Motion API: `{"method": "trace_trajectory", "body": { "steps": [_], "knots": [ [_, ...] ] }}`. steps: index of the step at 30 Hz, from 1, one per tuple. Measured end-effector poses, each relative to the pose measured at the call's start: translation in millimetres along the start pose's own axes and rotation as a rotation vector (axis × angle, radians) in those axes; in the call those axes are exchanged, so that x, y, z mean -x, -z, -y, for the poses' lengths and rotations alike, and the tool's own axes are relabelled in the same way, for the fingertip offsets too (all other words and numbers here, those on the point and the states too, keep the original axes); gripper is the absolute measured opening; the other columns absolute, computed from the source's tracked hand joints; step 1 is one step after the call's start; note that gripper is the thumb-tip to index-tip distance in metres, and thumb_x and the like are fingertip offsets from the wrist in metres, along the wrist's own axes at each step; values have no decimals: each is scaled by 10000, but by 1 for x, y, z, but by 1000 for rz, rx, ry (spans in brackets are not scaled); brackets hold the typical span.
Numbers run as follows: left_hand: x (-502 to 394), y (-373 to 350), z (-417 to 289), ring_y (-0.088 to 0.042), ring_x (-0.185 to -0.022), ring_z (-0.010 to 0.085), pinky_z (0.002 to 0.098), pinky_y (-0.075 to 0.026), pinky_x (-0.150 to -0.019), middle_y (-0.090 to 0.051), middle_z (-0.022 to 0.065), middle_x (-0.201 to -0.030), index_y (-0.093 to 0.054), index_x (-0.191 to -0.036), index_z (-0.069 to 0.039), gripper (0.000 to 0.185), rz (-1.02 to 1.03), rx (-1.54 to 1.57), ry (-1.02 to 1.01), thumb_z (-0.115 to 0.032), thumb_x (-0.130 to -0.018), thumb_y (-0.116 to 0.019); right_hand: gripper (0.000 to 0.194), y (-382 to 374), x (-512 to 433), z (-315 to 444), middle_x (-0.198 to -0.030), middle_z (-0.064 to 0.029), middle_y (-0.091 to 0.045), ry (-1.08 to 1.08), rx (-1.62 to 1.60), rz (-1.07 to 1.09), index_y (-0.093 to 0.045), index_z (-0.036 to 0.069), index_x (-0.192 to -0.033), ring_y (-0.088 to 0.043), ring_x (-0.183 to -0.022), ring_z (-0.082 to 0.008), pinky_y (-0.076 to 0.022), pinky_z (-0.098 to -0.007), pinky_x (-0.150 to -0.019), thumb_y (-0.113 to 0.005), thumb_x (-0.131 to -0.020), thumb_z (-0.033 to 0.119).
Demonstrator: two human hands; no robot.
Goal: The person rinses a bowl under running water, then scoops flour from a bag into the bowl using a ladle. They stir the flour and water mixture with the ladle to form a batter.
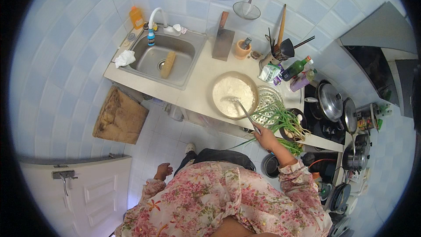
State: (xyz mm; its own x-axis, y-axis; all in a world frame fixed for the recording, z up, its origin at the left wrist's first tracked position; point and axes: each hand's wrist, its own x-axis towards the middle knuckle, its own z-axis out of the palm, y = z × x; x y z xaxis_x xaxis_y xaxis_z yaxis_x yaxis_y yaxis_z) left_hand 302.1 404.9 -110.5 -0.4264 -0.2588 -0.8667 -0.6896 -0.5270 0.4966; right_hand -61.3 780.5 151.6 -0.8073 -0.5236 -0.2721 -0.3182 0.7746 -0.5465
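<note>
My right hand [265, 137] grips the handle of a metal ladle or large spoon [244, 109]. The tool's head rests in a pale, flour-like mass [230, 89], partly hidden in it. A wide round metal basin [255, 85] holds this mass near the counter's front edge. Beside the basin lies a perforated metal steamer plate [273, 94], partly under green onions [279, 113]. Their long leaves reach close to my right hand. My left hand [163, 171] hangs low by my side, away from the counter, holding nothing, its fingers loosely bent.
Left of the basin is a steel sink [148, 51] with a loofah-like object [168, 65]. A cleaver [223, 42] leans at the wall near a mortar [242, 51]. Bottles [296, 68] and a lidded pan [330, 102] stand right. A wooden board [120, 118] and door [95, 194] are left.
</note>
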Motion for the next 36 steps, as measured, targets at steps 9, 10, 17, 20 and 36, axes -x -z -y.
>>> {"method": "trace_trajectory", "body": {
  "steps": [9, 10, 17, 20, 36],
  "knots": [
    [-8, 24, 16, -607, -634, 234, 348, -500, -538, -611, 125, -787, -529, -1104, -43, 286, -5, -30, 76, -227, -884, -522, 444, -7, -24, 6, -949, -268, -616, -56, 15, -129, -483, 129, -1289, -593, -882, -430, -476, -464, -774, -568, -856, 184],
    [-10, 25, 16, -608, -636, 235, 348, -500, -538, -611, 125, -789, -528, -1108, -43, 289, -10, -11, 93, -227, -884, -521, 445, -7, -26, 5, -936, -268, -617, -31, 19, -149, -483, 126, -1288, -596, -868, -429, -477, -465, -767, -568, -855, 183],
    [-14, 19, 9, -612, -654, 241, 344, -500, -543, -610, 126, -811, -526, -1127, -50, 306, 15, -56, -20, -236, -885, -515, 467, -10, -51, -3, -741, -244, -622, 20, 131, -225, -466, 118, -1293, -616, -709, -408, -491, -490, -675, -563, -841, 181],
    [-15, 17, 10, -615, -675, 241, 343, -500, -549, -610, 127, -831, -528, -1131, -53, 309, 34, -144, -110, -243, -889, -509, 473, -9, -55, -8, -745, -254, -620, -5, 152, -204, -454, 117, -1301, -617, -708, -408, -491, -493, -674, -553, -844, 183],
    [-26, 7, -1, -621, -668, 229, 335, -492, -529, -614, 123, -811, -528, -1129, -63, 300, 6, -12, 66, -243, -891, -502, 437, 20, 24, 8, -1025, -250, -604, -140, 24, -34, -491, 115, -1277, -590, -906, -418, -482, -431, -773, -585, -855, 181]
  ]
}}
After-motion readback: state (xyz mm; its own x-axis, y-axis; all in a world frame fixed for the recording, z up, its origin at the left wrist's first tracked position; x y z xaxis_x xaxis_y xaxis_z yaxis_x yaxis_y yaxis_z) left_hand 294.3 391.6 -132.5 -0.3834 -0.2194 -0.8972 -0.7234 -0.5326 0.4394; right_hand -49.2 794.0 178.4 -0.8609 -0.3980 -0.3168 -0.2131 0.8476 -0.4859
